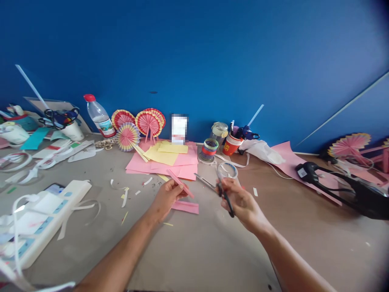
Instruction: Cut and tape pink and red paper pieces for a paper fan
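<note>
One narrow pink strip (175, 177) is pinched in your left hand (166, 198) above the table (194, 251), with spread scissors (221, 189) gripped in your right hand (240, 198) nearby; steady the strip, grip kept clear.

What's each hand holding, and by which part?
Left hand: a narrow pink paper strip, pinched around its middle. Right hand: metal-bladed scissors with black handles, held by the handles, blades spread apart.
</note>
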`<state>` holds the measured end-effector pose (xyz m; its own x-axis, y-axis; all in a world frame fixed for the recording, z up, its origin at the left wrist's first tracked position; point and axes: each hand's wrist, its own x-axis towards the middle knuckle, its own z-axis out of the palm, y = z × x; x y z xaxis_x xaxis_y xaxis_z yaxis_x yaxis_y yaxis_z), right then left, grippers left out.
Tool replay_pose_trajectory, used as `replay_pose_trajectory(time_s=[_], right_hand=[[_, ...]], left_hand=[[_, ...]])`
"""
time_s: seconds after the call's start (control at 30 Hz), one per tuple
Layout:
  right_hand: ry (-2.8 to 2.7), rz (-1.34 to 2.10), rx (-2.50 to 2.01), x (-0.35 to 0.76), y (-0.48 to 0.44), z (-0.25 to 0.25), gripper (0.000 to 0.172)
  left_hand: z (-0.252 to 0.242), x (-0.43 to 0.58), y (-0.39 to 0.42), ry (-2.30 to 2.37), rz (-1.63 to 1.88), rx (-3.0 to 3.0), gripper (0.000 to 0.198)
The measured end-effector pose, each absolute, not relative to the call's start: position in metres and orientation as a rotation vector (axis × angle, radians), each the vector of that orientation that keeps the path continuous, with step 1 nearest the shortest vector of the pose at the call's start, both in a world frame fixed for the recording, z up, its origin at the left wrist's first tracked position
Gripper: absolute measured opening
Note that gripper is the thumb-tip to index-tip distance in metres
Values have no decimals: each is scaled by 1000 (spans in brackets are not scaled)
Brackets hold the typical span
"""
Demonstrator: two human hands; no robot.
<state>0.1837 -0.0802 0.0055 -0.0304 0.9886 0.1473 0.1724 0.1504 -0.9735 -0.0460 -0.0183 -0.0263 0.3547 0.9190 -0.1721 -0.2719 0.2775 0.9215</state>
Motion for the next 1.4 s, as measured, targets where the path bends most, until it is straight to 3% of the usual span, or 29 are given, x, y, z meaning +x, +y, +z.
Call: replay_pose_trajectory(time_s=[0.13, 0.43, 0.77, 1.4], right_hand=[[-1485, 1342, -1082, 156, -58, 3, 41], [-1851, 892, -1136, 137, -45, -17, 48], [-1921, 904, -1146, 135, -55, -18, 44], [-1867, 1005, -1140, 134, -64, -22, 46]], left_hand=[[-24, -48, -17, 830, 973, 930, 27], [-18, -55, -8, 918, 1076, 862, 28], [-30, -55, -2, 966, 1126, 887, 22], [-30, -57, -2, 989, 1269, 871, 30]])
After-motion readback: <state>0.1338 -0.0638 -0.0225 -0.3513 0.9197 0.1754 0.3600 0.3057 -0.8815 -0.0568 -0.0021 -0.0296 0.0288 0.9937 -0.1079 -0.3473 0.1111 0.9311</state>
